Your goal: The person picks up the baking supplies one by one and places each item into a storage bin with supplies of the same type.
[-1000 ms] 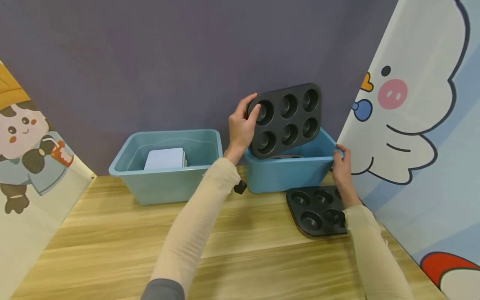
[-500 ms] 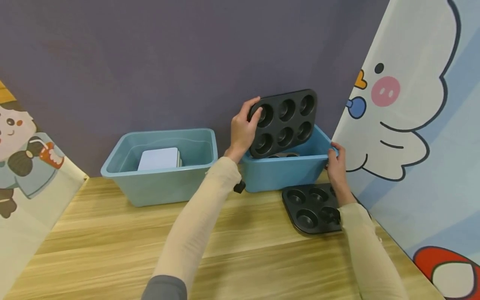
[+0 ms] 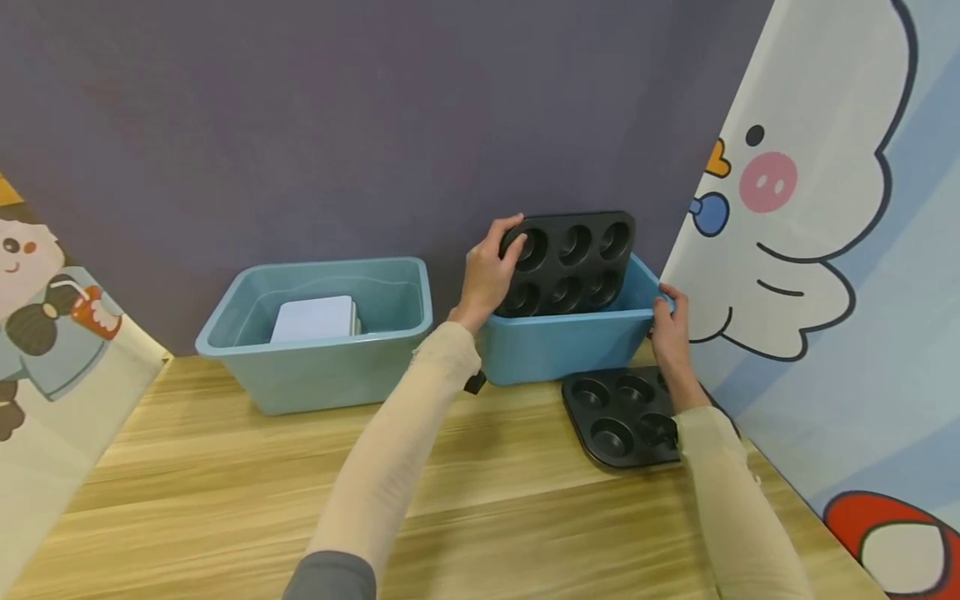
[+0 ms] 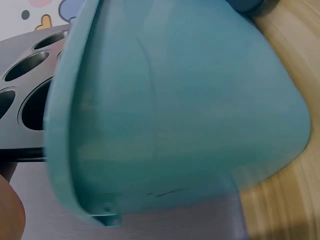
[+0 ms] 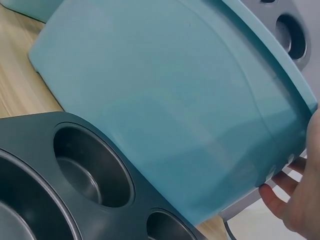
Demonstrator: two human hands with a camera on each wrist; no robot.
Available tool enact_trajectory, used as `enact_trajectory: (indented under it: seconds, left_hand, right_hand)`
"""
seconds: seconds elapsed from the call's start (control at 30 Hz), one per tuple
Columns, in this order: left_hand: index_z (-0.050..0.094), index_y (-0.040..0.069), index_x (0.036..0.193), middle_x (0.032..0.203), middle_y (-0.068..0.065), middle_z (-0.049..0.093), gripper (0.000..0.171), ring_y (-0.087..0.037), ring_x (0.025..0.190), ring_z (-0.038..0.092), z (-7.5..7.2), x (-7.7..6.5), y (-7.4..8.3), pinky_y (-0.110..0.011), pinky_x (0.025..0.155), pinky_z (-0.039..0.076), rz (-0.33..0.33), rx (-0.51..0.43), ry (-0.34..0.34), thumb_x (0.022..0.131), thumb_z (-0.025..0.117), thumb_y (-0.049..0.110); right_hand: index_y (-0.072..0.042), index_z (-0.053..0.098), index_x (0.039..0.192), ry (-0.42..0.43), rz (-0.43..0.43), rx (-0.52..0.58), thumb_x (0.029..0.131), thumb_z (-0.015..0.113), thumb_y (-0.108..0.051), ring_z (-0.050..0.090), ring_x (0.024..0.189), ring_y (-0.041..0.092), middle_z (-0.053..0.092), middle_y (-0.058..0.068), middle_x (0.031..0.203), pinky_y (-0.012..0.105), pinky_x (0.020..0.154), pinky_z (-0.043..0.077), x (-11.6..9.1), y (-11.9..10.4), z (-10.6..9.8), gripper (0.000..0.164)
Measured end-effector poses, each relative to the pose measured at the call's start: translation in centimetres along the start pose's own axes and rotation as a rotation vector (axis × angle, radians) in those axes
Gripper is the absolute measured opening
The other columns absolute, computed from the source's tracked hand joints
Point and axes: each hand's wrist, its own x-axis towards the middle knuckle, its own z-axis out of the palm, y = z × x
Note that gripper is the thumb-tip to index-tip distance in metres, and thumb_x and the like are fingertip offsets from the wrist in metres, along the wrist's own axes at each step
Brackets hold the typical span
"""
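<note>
A dark muffin tin (image 3: 567, 261) with two rows of cups stands nearly upright, its lower edge inside the right blue bin (image 3: 566, 348). My left hand (image 3: 487, 271) pinches the tin's upper left edge, thumb on the cup side. At the bin's right end my right hand (image 3: 671, 329) grips the rim; in the right wrist view its fingers (image 5: 272, 200) curl under the rim. A second muffin tin (image 3: 622, 417) lies flat on the table before the bin, partly covered by my right forearm.
Left of these stands a second blue-green bin (image 3: 315, 371) holding white flat boxes or lids (image 3: 313, 318). A dark grey wall panel (image 3: 337, 125) rises behind the wooden table (image 3: 450, 517). A cartoon-printed panel (image 3: 810, 333) borders the right side.
My left hand has lowered the muffin tin deeper into the right bin and brought its top edge closer to level. My right hand keeps its grip on the rim. The head view has shifted slightly.
</note>
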Motion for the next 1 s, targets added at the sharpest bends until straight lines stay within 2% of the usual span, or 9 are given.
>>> enact_trajectory:
  seconds: [0.1,0.17,0.27,0.37,0.5,0.6,0.67,0.77,1.0]
  left_hand:
    - [0.055,0.013,0.135,0.134,-0.006,0.064,0.034,-0.019,0.059,0.057,0.4,-0.6,-0.4,-0.026,0.061,0.047,-0.037,0.008,-0.083,0.103,0.053,0.026]
    - [0.054,0.013,0.134,0.137,-0.006,0.062,0.032,-0.019,0.051,0.046,0.7,-1.1,-0.4,-0.027,0.055,0.041,-0.061,0.003,-0.144,0.104,0.052,0.024]
    - [0.053,0.013,0.132,0.143,-0.003,0.058,0.029,-0.016,0.069,0.059,1.0,-1.6,-0.5,-0.027,0.062,0.045,-0.096,0.006,-0.205,0.104,0.050,0.024]
    - [0.051,0.014,0.131,0.145,-0.003,0.056,0.027,-0.017,0.082,0.062,1.2,-1.6,-0.4,-0.028,0.066,0.045,-0.131,0.016,-0.243,0.104,0.050,0.022]
    - [0.046,0.017,0.133,0.129,-0.006,0.065,0.028,-0.019,0.060,0.051,1.3,-1.6,-0.3,-0.029,0.057,0.039,-0.179,0.052,-0.332,0.105,0.049,0.022]
    - [0.043,0.020,0.136,0.099,-0.010,0.068,0.031,-0.021,0.049,0.040,1.3,-1.8,-0.3,-0.030,0.051,0.034,-0.224,0.074,-0.383,0.105,0.048,0.022]
    - [0.042,0.020,0.137,0.085,-0.011,0.065,0.032,-0.021,0.049,0.041,1.3,-1.8,-0.4,-0.030,0.051,0.034,-0.260,0.086,-0.390,0.105,0.048,0.022]
    - [0.041,0.020,0.138,0.085,-0.012,0.066,0.033,-0.021,0.051,0.047,1.4,-1.6,-0.4,-0.030,0.052,0.036,-0.305,0.126,-0.391,0.105,0.049,0.021]
    - [0.044,0.016,0.137,0.112,-0.010,0.065,0.036,-0.024,0.076,0.064,1.6,-1.9,-0.3,-0.036,0.064,0.050,-0.352,0.323,-0.481,0.102,0.054,0.020]
  right_hand:
    - [-0.026,0.026,0.154,-0.003,0.002,0.004,0.104,0.028,-0.044,0.037,0.127,0.029,0.027,0.013,0.157,0.062,0.108,0.035,-0.1,-0.3,0.2,0.053]
    - [-0.025,0.027,0.154,-0.005,0.002,0.004,0.104,0.028,-0.043,0.039,0.123,0.027,0.029,0.014,0.155,0.059,0.106,0.037,-0.2,-0.5,0.2,0.054]
    - [-0.022,0.028,0.154,-0.001,0.011,-0.003,0.104,0.029,-0.040,0.041,0.117,0.026,0.033,0.015,0.150,0.051,0.098,0.042,-0.6,-1.2,0.4,0.053]
    - [-0.024,0.030,0.153,0.022,0.007,-0.014,0.104,0.029,-0.041,0.042,0.112,0.025,0.037,0.014,0.143,0.046,0.092,0.043,-0.4,-1.0,0.4,0.052]
    - [-0.028,0.030,0.153,0.031,-0.007,-0.025,0.103,0.028,-0.045,0.042,0.113,0.025,0.037,0.014,0.142,0.051,0.096,0.042,-0.1,-0.2,0.3,0.052]
    - [-0.026,0.028,0.153,0.014,-0.008,-0.018,0.104,0.028,-0.044,0.041,0.118,0.027,0.034,0.015,0.149,0.057,0.102,0.040,-0.1,-0.2,0.2,0.053]
    - [-0.026,0.028,0.154,0.013,-0.005,-0.022,0.104,0.027,-0.044,0.041,0.121,0.028,0.031,0.014,0.154,0.058,0.103,0.040,-0.1,-0.2,0.1,0.053]
    - [-0.027,0.030,0.153,0.031,-0.010,-0.025,0.103,0.028,-0.045,0.041,0.119,0.027,0.033,0.013,0.152,0.055,0.100,0.041,0.1,-0.1,0.1,0.053]
    - [-0.027,0.032,0.151,0.044,-0.017,-0.034,0.103,0.029,-0.045,0.042,0.108,0.022,0.038,0.012,0.142,0.048,0.090,0.042,0.0,0.0,0.1,0.052]
